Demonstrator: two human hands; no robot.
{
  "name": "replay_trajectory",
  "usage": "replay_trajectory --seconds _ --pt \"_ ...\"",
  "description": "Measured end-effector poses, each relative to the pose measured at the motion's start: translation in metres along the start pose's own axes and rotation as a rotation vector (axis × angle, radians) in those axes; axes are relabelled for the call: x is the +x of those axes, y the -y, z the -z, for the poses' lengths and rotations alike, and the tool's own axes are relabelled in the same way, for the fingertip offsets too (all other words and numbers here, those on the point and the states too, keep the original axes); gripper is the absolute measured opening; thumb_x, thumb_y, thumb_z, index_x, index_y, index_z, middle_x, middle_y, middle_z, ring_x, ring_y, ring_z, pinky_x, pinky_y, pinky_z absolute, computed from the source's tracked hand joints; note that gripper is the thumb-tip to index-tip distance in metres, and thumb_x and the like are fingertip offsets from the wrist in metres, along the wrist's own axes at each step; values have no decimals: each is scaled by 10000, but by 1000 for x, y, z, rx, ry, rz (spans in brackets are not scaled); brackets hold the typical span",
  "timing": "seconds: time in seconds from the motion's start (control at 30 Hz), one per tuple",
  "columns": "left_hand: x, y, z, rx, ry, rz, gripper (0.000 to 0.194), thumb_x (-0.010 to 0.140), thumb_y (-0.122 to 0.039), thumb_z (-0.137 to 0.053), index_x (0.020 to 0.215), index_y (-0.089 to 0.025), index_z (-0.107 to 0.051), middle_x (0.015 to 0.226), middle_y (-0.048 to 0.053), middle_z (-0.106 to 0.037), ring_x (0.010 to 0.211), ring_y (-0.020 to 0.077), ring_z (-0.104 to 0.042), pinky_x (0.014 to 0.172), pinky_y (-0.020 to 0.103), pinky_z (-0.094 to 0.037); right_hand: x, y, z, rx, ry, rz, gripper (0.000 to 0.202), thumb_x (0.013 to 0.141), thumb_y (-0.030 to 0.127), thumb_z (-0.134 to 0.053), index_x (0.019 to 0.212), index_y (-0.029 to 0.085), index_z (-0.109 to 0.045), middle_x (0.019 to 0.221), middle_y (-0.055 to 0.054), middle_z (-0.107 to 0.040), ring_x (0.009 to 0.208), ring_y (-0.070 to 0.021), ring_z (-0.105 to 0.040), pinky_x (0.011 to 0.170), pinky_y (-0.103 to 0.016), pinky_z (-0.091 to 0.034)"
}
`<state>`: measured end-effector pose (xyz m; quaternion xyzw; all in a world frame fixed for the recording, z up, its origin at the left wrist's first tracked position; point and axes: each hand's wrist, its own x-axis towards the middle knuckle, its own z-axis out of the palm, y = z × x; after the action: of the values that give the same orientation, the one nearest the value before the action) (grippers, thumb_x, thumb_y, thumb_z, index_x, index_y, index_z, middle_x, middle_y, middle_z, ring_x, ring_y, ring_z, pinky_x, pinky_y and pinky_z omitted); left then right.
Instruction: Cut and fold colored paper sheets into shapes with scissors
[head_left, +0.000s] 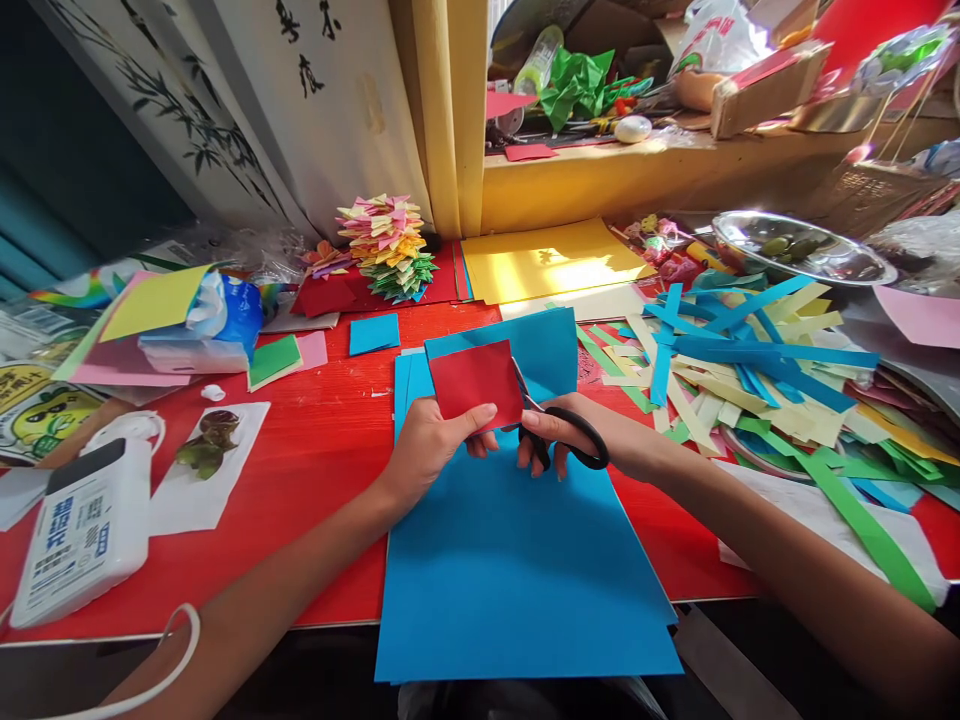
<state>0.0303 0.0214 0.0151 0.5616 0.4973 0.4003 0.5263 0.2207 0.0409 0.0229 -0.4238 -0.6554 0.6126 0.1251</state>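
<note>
My left hand point(439, 440) is closed on a red paper square point(476, 380), its thumb on the front. My right hand point(570, 430) grips black-handled scissors point(592, 437), whose blades lie at the right edge of the red square. Behind the red square is a blue sheet point(544, 350). Below both hands, large blue sheets point(517, 580) lie stacked and overhang the table's front edge. A small blue square point(374, 334) rests on the table just beyond my left hand.
On the red table point(300, 510), a folded-paper model point(390, 245) and yellow sheets point(555, 260) stand at the back. Paper strips point(750, 350) pile up on the right, near a metal bowl point(802, 248). A white device point(86, 530) lies left.
</note>
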Motion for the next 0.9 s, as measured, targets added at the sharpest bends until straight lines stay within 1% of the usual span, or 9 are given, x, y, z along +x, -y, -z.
replay_trajectory --seconds 0.13,0.27,0.33,0.43,0.53,0.73,0.9 --pt "1 1 1 12 13 22 334 770 -356 -610 528 -127 -641 535 23 -635 505 104 -558 577 225 -472 -4 5 1 -37 -3 -5 685 732 753 -434 724 97 -632 718 -113 -655 593 -162 -593 551 -271 -448" --pt "2 0 2 36 46 41 348 764 -381 -616 528 -127 -644 543 31 -643 514 108 -567 581 223 -473 -4 8 -1 -20 -68 -23 678 708 768 -447 725 108 -604 736 -117 -654 584 -160 -585 538 -272 -435" --pt "2 -1 3 40 59 41 351 760 -390 -621 529 -128 -646 545 32 -644 520 110 -571 582 221 -472 -3 7 -2 -10 -110 -6 640 717 747 -468 741 118 -588 755 -109 -652 579 -149 -574 532 -266 -429" --pt "2 -2 4 55 70 29 347 760 -392 -624 532 -131 -650 542 31 -640 526 112 -574 589 224 -471 -1 3 -3 -22 -162 38 572 757 693 -486 742 129 -579 719 -78 -633 559 -121 -542 523 -245 -414" --pt "3 -2 5 73 66 18 355 760 -399 -621 527 -133 -648 534 34 -635 524 117 -575 593 232 -471 0 -2 -5 -21 -181 69 536 780 663 -489 737 135 -573 678 -53 -615 531 -104 -519 505 -231 -397" --pt "4 -1 5 72 64 14 369 756 -421 -622 524 -136 -645 535 30 -635 520 113 -577 591 227 -471 0 -6 -8 0 -210 112 517 801 641 -480 721 138 -571 667 -46 -605 535 -103 -504 496 -224 -380" --pt "4 -2 6 89 68 -13 363 765 -412 -613 530 -136 -641 549 31 -637 532 115 -579 599 228 -472 2 -8 -9 30 -219 145 514 798 642 -483 732 139 -571 729 -59 -611 604 -125 -547 511 -225 -392"
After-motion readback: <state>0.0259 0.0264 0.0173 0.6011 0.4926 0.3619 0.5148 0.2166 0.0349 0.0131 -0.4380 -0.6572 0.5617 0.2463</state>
